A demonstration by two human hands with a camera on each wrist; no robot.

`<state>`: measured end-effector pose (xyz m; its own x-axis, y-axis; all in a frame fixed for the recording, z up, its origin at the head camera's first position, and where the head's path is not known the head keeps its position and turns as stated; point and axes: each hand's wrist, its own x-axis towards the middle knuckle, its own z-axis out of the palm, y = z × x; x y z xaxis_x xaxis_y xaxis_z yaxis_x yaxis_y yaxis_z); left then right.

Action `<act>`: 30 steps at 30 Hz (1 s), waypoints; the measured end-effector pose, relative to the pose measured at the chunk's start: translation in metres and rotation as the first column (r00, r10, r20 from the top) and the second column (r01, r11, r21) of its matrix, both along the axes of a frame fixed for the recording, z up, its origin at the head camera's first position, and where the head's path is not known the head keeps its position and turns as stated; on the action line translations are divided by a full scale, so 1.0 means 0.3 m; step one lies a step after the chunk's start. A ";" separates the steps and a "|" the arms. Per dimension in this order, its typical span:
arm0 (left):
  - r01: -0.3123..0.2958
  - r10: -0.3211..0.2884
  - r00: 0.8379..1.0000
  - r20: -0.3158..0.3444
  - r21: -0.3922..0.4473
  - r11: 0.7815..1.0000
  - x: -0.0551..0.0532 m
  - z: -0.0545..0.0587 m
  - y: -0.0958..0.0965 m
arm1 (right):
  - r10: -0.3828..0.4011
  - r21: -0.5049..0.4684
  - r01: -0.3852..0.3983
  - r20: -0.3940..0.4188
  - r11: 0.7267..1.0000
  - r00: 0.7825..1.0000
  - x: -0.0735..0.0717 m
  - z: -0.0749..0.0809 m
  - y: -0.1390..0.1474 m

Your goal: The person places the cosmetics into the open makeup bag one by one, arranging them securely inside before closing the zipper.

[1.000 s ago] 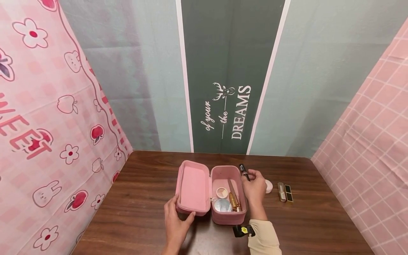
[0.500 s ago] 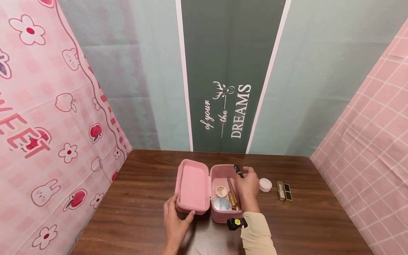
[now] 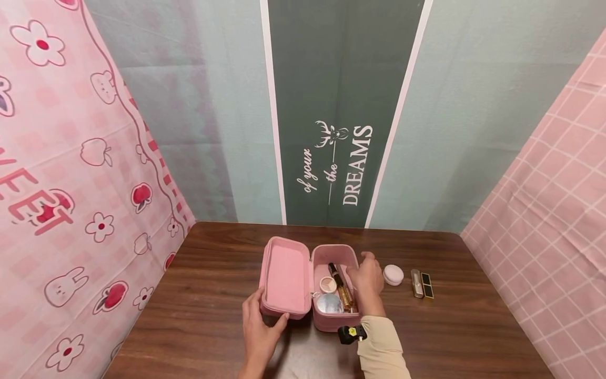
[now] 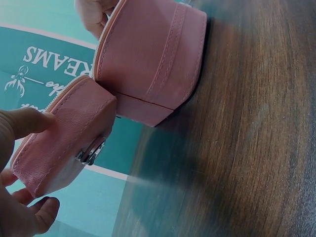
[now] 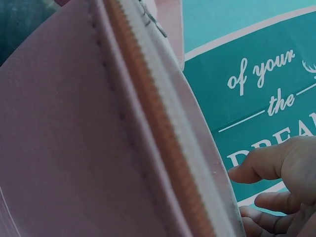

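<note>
A pink makeup case (image 3: 336, 322) stands unzipped on the table, its lid (image 3: 286, 276) folded out to the left. My left hand (image 3: 261, 334) grips the lid's near left corner, thumb on one side and fingers beneath, as the left wrist view shows. Inside the case lie a black cosmetic tube (image 3: 333, 269), a gold tube (image 3: 345, 300), a small round palette (image 3: 327, 285) and a silvery round piece (image 3: 330, 303). My right hand (image 3: 369, 281) is at the case's right rim with nothing seen in its loosely bent fingers. In the right wrist view the case wall (image 5: 64, 128) covers the contents.
Right of the case sit a pale pink round compact (image 3: 393, 275), a gold lipstick-like tube (image 3: 417, 284) and a black, gold-edged flat case (image 3: 427, 285). The brown wooden table (image 3: 213, 295) ends at a hanging cloth (image 3: 331, 221) behind.
My right hand has moved left to the case and let go of the black tube, which now lies inside. My left hand keeps its grip on the lid.
</note>
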<state>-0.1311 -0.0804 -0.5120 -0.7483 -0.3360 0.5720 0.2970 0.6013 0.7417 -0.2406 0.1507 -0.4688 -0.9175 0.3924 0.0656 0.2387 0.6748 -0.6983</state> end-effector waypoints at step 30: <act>0.012 -0.012 1.000 0.012 -0.012 1.000 0.004 -0.001 -0.011 | 0.510 0.143 -0.543 0.211 0.828 0.834 0.082 0.106 0.086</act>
<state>-0.1301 -0.0837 -0.5122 -0.7591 -0.3199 0.5669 0.2953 0.6069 0.7379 -0.2161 0.1764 -0.4370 -0.9846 -0.1586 -0.0740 -0.0961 0.8433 -0.5288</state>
